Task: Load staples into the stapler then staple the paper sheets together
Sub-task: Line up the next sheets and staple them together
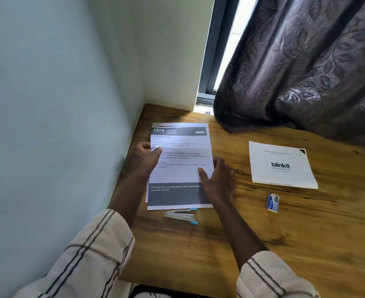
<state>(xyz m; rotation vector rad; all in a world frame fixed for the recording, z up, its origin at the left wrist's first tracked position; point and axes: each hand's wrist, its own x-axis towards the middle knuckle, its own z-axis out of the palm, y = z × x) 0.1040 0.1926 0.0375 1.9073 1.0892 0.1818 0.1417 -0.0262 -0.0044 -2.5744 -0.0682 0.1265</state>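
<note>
A stack of printed paper sheets [180, 147] lies on the wooden table [241, 233] close to the left wall. My left hand [142, 159] holds the stack's left edge, thumb on top of the page. At the right edge my right hand [217, 179] holds the sheets, its thumb pressed onto the paper. A white stapler [181, 215] with blue ends lies flat on the table just in front of the sheets, touched by neither hand. A small blue and white staple box [273, 202] sits to the right, apart from both hands.
A white booklet [281, 166] printed "blinkit" lies at the right of the table. A dark patterned curtain [306, 72] hangs over the table's far right corner beside a window. The wall runs along the table's left edge.
</note>
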